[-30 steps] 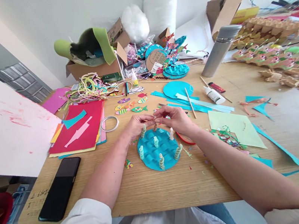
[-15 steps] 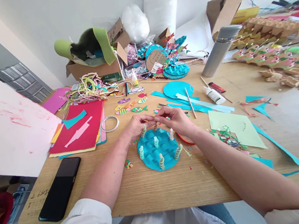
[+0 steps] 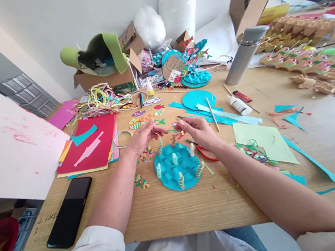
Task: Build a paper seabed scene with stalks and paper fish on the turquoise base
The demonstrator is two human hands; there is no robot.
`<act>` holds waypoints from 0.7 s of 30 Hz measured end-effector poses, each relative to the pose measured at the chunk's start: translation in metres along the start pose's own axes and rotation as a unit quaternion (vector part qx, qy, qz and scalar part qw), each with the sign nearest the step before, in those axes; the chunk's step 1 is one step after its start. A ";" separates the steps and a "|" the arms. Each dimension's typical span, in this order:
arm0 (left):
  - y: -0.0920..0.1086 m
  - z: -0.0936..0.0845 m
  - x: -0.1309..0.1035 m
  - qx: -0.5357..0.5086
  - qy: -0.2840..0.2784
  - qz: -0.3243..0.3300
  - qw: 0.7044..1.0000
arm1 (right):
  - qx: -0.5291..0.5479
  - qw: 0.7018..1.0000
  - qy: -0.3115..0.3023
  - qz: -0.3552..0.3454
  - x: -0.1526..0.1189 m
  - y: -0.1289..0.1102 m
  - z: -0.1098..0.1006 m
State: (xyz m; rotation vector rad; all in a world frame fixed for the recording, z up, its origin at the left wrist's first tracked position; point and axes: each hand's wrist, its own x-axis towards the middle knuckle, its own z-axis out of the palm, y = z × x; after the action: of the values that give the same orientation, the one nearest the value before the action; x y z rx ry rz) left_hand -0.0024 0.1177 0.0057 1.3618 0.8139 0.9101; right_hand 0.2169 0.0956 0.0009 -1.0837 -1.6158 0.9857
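Observation:
A round blue woven paper disc (image 3: 180,157) lies in front of me, with several twisted coil-like pieces standing upright on it. Most coils are pale green, such as the front coil (image 3: 181,180); a brown coil (image 3: 173,140) stands at the back and a whitish one at the right. My left hand (image 3: 146,137) hovers over the disc's back left edge, fingers apart and holding nothing. Across from it, my right hand (image 3: 199,131) is above the back right edge, fingers loosely bent, with nothing visible in them. Red-handled scissors (image 3: 207,154) lie partly beneath my right wrist.
Paper fish (image 3: 139,120) lie beyond my hands. Blue paper strips (image 3: 233,117), a glue bottle (image 3: 240,105) and a grey flask (image 3: 244,56) are right of them. At left are coloured sheets (image 3: 94,143), a tape ring (image 3: 122,139) and a phone (image 3: 70,213). Boxes line the wall.
My hands were pinched together above the brown coil. They have parted, the left going left and the right slightly right, and their fingers have loosened. The coils stay on the disc.

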 end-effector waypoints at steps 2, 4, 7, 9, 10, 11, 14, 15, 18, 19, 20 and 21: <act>0.006 -0.004 -0.003 0.019 -0.034 0.003 0.999 | 0.000 1.000 0.004 0.003 0.000 -0.001 -0.001; 0.011 -0.008 -0.006 0.054 -0.064 0.010 0.996 | -0.001 1.000 0.006 0.004 0.000 -0.001 -0.001; 0.016 -0.013 -0.008 0.095 -0.091 0.021 0.991 | 0.003 1.000 0.004 0.006 0.000 -0.002 -0.002; 0.018 -0.017 -0.008 0.105 -0.101 0.021 0.989 | 0.009 1.000 -0.007 0.000 0.000 -0.001 -0.002; 0.020 -0.018 -0.008 0.107 -0.105 0.017 0.989 | 0.013 1.000 -0.017 -0.007 0.001 -0.001 -0.002; 0.021 -0.019 -0.009 0.108 -0.108 0.011 0.988 | 0.016 0.999 -0.030 -0.014 0.001 0.000 -0.002; 0.025 -0.018 -0.010 0.112 -0.116 -0.002 0.987 | 0.011 0.997 -0.071 -0.030 0.002 0.004 -0.002; 0.026 -0.017 -0.010 0.114 -0.115 0.000 0.987 | 0.006 0.996 -0.082 -0.030 0.002 0.005 -0.001; 0.020 -0.011 -0.007 0.101 -0.078 0.009 0.992 | 0.000 0.994 -0.102 -0.032 0.002 0.006 0.000; 0.017 -0.008 -0.005 0.096 -0.052 0.011 0.994 | 0.003 0.994 -0.102 -0.033 0.002 0.006 0.001; 0.012 -0.006 -0.003 0.092 -0.026 0.011 0.995 | 0.006 0.994 -0.100 -0.034 0.002 0.006 0.001; 0.007 -0.003 -0.001 0.093 -0.004 0.010 0.996 | 0.009 0.995 -0.097 -0.033 0.002 0.005 0.001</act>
State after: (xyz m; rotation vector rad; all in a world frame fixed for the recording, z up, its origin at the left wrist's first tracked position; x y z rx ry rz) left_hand -0.0060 0.1182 0.0126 1.5360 0.8982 0.8604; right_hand 0.2166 0.0985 -0.0038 -0.9388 -1.7829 1.0855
